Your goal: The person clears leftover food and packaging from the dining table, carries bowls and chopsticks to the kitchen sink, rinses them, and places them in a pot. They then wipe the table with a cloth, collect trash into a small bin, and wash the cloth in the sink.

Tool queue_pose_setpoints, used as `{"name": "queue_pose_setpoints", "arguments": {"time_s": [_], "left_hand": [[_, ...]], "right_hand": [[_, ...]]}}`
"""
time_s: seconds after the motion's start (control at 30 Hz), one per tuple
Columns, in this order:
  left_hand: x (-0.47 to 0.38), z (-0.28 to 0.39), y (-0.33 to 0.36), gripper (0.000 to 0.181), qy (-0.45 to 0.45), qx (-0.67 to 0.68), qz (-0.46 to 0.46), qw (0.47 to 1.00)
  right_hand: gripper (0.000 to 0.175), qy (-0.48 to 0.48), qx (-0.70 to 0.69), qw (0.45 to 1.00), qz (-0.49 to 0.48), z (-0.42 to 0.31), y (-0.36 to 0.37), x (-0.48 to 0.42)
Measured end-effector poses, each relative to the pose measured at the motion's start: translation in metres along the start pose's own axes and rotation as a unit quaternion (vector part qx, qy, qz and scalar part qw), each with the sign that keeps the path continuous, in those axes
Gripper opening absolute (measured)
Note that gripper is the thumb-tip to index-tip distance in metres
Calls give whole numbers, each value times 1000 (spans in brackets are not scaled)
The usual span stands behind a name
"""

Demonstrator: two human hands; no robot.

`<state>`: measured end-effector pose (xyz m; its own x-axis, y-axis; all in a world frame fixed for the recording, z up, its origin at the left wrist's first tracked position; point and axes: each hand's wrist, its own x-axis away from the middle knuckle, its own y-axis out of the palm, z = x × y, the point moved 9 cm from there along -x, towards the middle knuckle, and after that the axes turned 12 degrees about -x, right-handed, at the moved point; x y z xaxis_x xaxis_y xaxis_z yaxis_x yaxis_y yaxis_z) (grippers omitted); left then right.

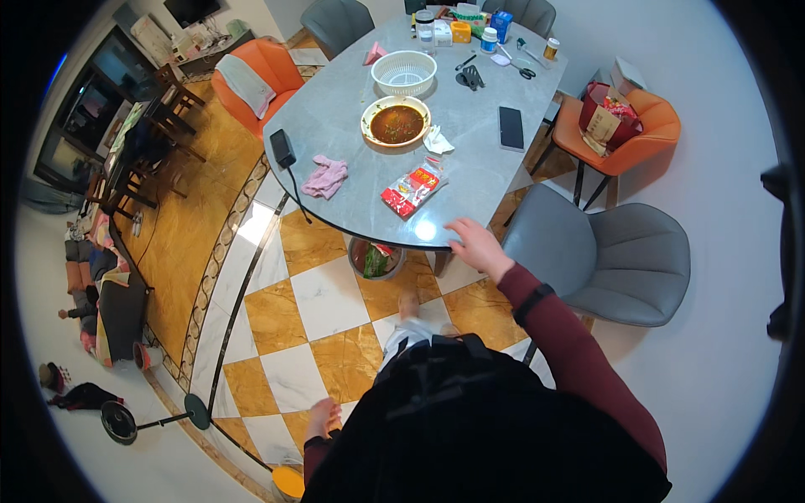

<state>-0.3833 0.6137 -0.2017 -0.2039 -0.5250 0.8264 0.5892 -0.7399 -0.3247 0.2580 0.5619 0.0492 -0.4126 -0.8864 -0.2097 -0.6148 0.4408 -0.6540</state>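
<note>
My right hand [477, 244] reaches to the near edge of a grey stone-topped table [352, 217], its fingers spread and holding nothing. Nearest to it on the tabletop lies a red and clear plastic food packet [412, 188] that bears writing. Down by my side, over the tiled floor, my left hand [324, 417] hangs with loosely bent fingers and nothing visible in it. Beyond the packet stands a bowl of dark brown liquid with green bits [396, 124], with a crumpled white tissue [438, 139] beside it. A pink cloth [325, 176] lies left of the packet.
A white plastic colander [404, 70] stands behind the bowl. A smartphone [511, 128] lies at right, a black power adapter [282, 148] at left. Under the table edge is a waste bin [377, 261]. A grey chair [560, 245] stands close at my right. Bottles and boxes crowd the far end.
</note>
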Motion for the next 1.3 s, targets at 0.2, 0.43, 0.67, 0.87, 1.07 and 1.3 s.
{"name": "queue_pose_setpoints", "arguments": {"time_s": [0.2,0.43,0.67,0.87,1.07,1.3], "left_hand": [[-78,226,-49,29,0,123,38,992],[-115,521,11,32,199,130,-123,964],[-151,644,119,36,145,129,-246,950],[-202,714,152,30,116,158,-164,967],[-231,732,168,28,132,182,-93,970],[-224,736,150,32,129,217,-35,967]], "right_hand": [[42,-62,179,982,-7,-6,43,-117],[30,-16,228,971,-66,38,67,-156],[23,-17,199,978,-56,58,18,-156],[22,-66,219,973,-33,47,-31,-200],[28,-102,199,974,-41,53,-45,-216],[44,-62,194,976,-82,102,-36,-230]]}}
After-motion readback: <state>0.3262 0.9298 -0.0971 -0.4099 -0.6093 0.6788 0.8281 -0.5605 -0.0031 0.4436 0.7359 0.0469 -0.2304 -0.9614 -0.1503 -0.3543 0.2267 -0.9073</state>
